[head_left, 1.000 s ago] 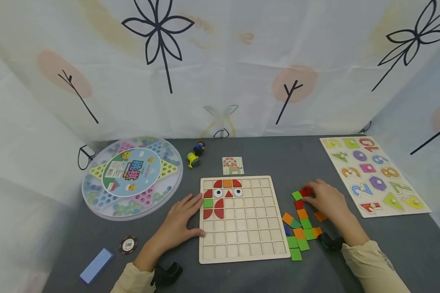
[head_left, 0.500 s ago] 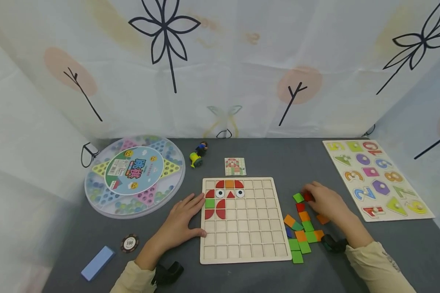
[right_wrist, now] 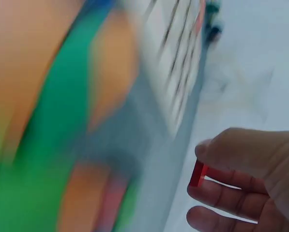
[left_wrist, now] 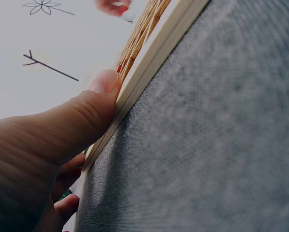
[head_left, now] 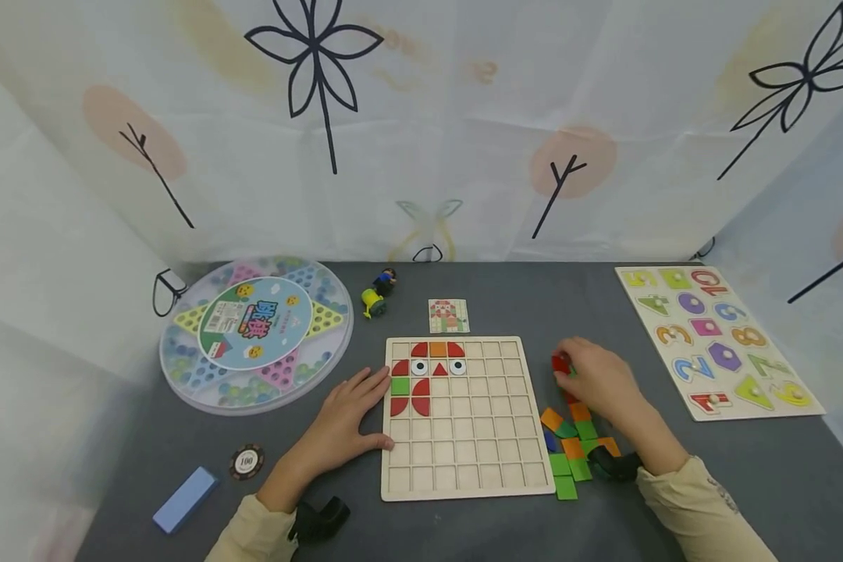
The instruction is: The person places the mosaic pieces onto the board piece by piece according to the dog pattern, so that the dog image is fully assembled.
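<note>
In the head view my left hand [head_left: 347, 417] lies against the left edge of a wooden grid board [head_left: 478, 445], fingers extended. The left wrist view shows its thumb [left_wrist: 105, 82] touching the board's rim. My right hand [head_left: 600, 378] pinches a red tile [head_left: 560, 364] between thumb and fingers, above the loose tiles to the board's right. That red tile [right_wrist: 197, 174] shows thin and edge-on in the right wrist view. Red quarter-round pieces, an orange square [head_left: 438, 349], a green square [head_left: 400, 386] and two eye pieces sit in the board's upper left cells.
Loose green, orange and blue tiles [head_left: 562, 464] lie along the board's right side. A small pattern card [head_left: 448, 316] and toy figures [head_left: 374, 303] lie behind it. Left are a round game box [head_left: 309, 386], a poker chip [head_left: 246, 461] and a blue block [head_left: 186, 499]. A number puzzle [head_left: 681, 394] lies right.
My right hand has lifted from the tile pile and moved left toward the board, carrying the red tile. My left hand has stayed at the board's edge.
</note>
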### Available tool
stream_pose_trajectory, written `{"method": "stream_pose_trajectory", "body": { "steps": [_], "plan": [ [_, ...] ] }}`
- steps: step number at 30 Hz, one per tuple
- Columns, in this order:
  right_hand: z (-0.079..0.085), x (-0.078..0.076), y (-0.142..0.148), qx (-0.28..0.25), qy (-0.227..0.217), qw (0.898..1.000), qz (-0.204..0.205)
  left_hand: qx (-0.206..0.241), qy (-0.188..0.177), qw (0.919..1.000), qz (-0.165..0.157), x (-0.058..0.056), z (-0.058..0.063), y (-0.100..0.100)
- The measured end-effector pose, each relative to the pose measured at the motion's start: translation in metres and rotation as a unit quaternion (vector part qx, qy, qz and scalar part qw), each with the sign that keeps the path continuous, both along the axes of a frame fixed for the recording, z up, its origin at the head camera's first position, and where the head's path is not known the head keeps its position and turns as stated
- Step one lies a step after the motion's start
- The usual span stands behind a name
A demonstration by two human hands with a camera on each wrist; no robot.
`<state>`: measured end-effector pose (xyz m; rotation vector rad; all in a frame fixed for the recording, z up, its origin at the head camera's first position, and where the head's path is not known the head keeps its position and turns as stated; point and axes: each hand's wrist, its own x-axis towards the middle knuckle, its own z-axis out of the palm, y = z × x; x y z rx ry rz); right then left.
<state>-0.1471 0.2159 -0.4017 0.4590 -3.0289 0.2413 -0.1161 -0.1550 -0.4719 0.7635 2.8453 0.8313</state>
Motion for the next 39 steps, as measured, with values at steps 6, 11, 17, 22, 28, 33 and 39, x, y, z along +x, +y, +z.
{"method": "stream_pose_trajectory", "body": {
  "steps": [6,11,17,22,28,33,39],
  "plan": [
    [-0.003,0.0,-0.067,0.018,0.005,0.994,0.11,0.002,-0.001,1.0,-0.005,-0.001,0.0,0.003],
    [-0.013,-0.004,-0.096,0.049,0.005,0.989,0.137,0.009,-0.005,0.9999,-0.011,-0.001,0.0,0.006],
    [-0.016,-0.007,-0.108,0.062,-0.01,0.989,0.137,0.012,0.004,0.9998,-0.016,-0.003,-0.001,0.007],
    [-0.017,-0.006,-0.112,0.044,-0.011,0.99,0.132,0.009,-0.001,0.9999,-0.014,-0.003,0.001,0.008],
    [-0.011,-0.005,-0.109,0.016,-0.035,0.992,0.117,0.002,-0.003,1.0,0.0,-0.001,0.002,0.004],
    [-0.001,-0.004,-0.074,-0.025,-0.029,0.996,0.077,0.006,0.007,0.9999,0.014,0.001,0.002,-0.002],
    [0.001,0.004,0.0,-0.031,-0.026,0.999,-0.016,0.007,0.011,0.9999,0.004,-0.001,-0.001,0.0]
  ]
}}
